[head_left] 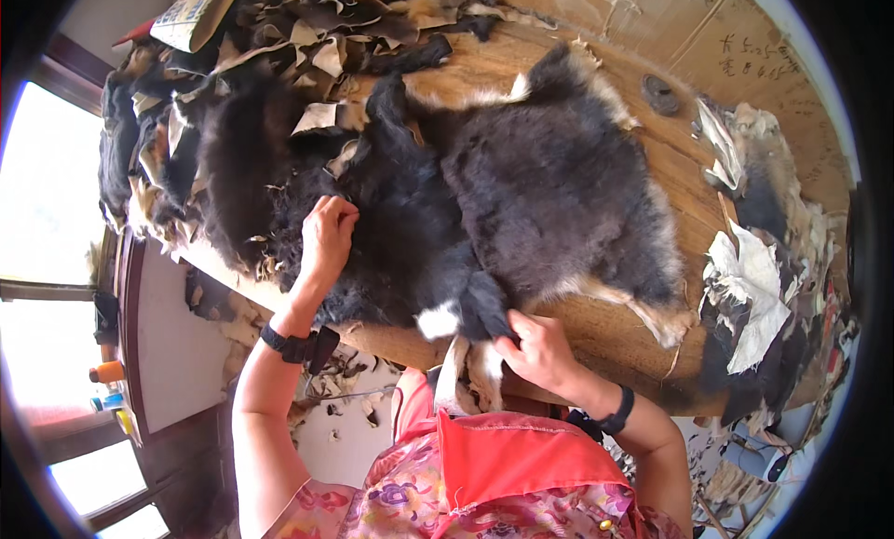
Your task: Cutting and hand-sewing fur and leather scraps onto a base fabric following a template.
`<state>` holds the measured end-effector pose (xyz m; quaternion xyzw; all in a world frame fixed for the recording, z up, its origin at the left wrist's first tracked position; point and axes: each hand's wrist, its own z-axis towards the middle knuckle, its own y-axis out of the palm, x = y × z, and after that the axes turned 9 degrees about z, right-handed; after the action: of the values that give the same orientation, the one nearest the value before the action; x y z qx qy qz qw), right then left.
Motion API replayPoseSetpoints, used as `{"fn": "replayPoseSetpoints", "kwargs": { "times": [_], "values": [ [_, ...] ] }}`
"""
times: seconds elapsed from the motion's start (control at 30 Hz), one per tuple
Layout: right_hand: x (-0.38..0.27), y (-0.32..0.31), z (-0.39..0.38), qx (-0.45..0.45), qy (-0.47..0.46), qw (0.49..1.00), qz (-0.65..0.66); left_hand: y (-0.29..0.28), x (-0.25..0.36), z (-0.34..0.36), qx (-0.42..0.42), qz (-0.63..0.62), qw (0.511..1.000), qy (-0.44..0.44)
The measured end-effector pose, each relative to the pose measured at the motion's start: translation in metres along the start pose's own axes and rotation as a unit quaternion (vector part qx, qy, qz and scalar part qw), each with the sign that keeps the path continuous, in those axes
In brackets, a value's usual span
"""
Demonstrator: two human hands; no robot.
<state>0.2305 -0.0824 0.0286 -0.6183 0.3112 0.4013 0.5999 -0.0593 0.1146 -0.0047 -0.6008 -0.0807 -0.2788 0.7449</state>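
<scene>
A black fur pelt (pixel 410 232) lies across the middle of the wooden table, with a white patch at its near edge. Beside it on the right is a larger dark brown-black pelt (pixel 559 185) with pale edges and leg-like corners. My left hand (pixel 328 236) is closed in a pinch over the black pelt's left part; what its fingertips hold, if anything, is hidden. At the table's near edge, my right hand (pixel 542 355) pinches the end of a dark flap of the black pelt between thumb and fingers. Pale strips hang below the white patch.
A heap of fur scraps (pixel 307 36) covers the table's far left. A dark round disc (pixel 659 94) sits at the back right. White torn cloth (pixel 745 278) lies over fur pieces on the right. Thread spools (pixel 107 371) stand by the left window; scraps litter the floor.
</scene>
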Motion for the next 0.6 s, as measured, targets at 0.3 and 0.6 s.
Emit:
{"fn": "replayPoseSetpoints", "kwargs": {
  "times": [0.3, 0.6],
  "values": [
    [0.012, -0.013, -0.023, -0.033, 0.098, 0.994, -0.04, -0.015, 0.058, -0.015, -0.044, 0.057, 0.99, 0.12],
    [0.005, -0.047, -0.027, 0.009, 0.067, 0.994, -0.09, 0.023, 0.052, -0.026, -0.003, 0.135, 0.985, 0.105]
  ]
}}
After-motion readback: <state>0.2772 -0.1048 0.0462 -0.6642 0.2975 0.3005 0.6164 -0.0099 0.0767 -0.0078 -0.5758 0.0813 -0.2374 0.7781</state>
